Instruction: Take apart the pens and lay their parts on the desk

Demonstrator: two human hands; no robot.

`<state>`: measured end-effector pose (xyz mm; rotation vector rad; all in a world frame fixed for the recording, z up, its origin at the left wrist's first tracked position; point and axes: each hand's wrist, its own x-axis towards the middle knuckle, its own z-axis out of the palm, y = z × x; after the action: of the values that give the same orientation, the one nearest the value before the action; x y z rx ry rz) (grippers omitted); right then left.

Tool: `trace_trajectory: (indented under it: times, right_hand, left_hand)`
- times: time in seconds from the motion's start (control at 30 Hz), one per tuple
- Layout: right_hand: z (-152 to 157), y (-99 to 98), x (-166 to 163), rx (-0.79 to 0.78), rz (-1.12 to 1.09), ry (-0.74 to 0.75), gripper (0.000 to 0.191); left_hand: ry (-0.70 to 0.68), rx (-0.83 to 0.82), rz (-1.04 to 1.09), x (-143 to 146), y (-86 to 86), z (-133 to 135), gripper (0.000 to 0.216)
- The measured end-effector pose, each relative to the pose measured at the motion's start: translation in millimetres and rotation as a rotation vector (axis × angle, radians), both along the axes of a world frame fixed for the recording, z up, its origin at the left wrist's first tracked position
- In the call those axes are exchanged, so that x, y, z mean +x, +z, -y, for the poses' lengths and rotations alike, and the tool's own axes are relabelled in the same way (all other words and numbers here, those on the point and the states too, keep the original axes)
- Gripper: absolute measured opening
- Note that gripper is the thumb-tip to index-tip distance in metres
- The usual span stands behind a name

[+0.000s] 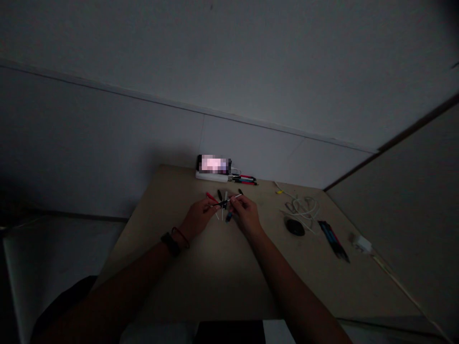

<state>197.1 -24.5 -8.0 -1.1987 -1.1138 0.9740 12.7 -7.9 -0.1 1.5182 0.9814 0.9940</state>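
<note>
Dim light covers a tan table where both my hands meet in the middle. Between them runs a thin pen refill (224,202), dark in the middle and pale toward its right end. My left hand (197,217) pinches its left end, and my right hand (247,215) pinches it near the right end. Around and beneath the fingers lie pen parts: a red barrel (211,196), a black piece (220,194), a white stick (222,213) and a small blue-and-black piece (228,217). The fingers partly hide some parts.
A lit phone (215,164) leans on a white box (211,177) by the wall, beside several pens (245,180). To the right are a coiled white cable (303,206), a black mouse (295,227), more pens (333,241) and a white plug (362,244) with its cord.
</note>
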Motion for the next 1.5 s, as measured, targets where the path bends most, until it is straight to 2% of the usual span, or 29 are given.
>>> trace_trajectory:
  times: [0.2,0.37,0.5,0.63,0.8,1.03,1.2,1.3,1.5]
  right_hand:
    - [-4.9,4.1,1.3,0.017,-0.253,-0.148,0.036]
    - [-9.5,5.7,10.8,0.044,-0.289,-0.262,0.037]
    - [-10.8,4.2,14.7,0.061,-0.122,-0.342,0.035]
    - [-12.1,0.4,12.9,0.072,0.053,-0.324,0.038]
    - [-13.8,-5.3,13.1,0.071,0.093,-0.318,0.039]
    - [-12.6,-9.4,17.3,0.120,0.358,-0.355,0.028]
    - [-13.7,-13.6,16.7,0.121,0.590,-0.262,0.023]
    - [-13.7,-17.8,14.8,0.109,0.707,-0.178,0.028]
    - [-8.4,-16.3,8.9,0.157,0.715,-0.099,0.042]
  left_hand:
    - [-0.001,0.003,-0.079,-2.0,-1.3,-1.5,0.029]
    - [0.024,-0.043,-0.031,-2.2,-0.3,-2.6,0.029]
    - [0.053,-0.099,0.008,-2.1,0.2,-4.2,0.029]
    - [0.084,-0.117,0.008,-3.0,-0.1,-5.1,0.031]
    - [0.137,-0.150,0.062,-3.8,-3.1,-7.1,0.038]
    - [0.113,-0.203,0.110,-2.4,-3.0,-7.6,0.044]
    - [0.102,-0.174,0.054,-1.7,-0.6,-6.8,0.042]
    - [0.095,-0.139,0.012,-2.0,-1.6,-7.0,0.039]
    - [0.073,-0.113,-0.021,-2.3,-2.8,-6.6,0.037]
